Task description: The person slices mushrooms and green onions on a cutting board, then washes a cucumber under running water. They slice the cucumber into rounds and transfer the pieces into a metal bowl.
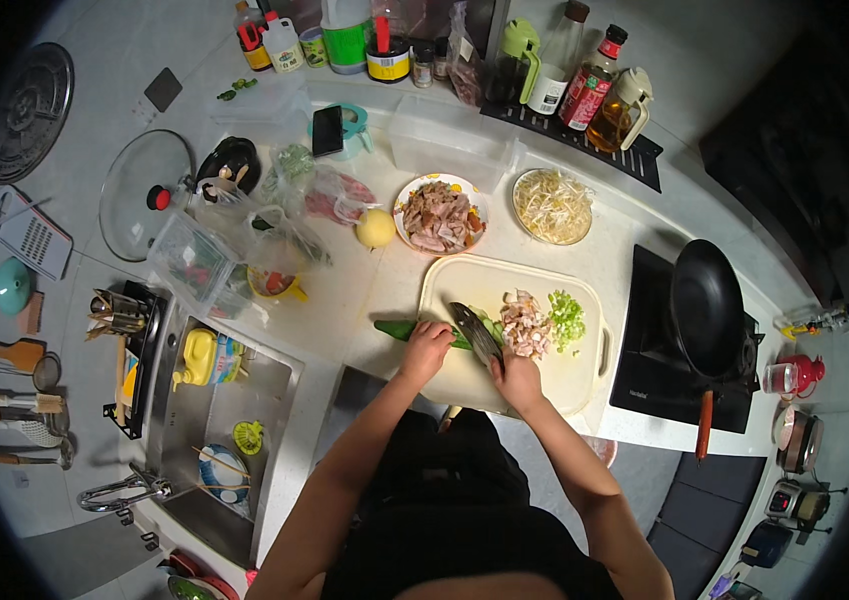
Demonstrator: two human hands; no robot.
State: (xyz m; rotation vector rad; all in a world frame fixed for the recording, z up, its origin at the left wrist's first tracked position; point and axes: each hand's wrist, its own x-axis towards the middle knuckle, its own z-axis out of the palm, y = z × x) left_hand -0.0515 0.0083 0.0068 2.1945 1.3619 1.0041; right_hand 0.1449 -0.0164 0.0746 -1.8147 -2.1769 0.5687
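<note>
My left hand (429,348) presses down on a green cucumber (394,328), whose uncut end sticks out past the left edge of the cream cutting board (447,281). In my right hand (517,381) is a kitchen knife with a dark blade (475,330), its edge across the cucumber just right of my left fingers. Cut cucumber slices (494,327) lie beyond the blade and are partly hidden by it. Diced pale-pink meat (526,324) is heaped beside them. At the board's right sits a pile of chopped green onion (566,321).
Behind the board stand a plate of sliced meat (439,214) and a bowl of bean sprouts (553,206). A yellow round fruit (376,228) lies near plastic bags (282,240). To the right, a black wok (708,307) rests on the stove (646,360); a sink (274,405) is at left.
</note>
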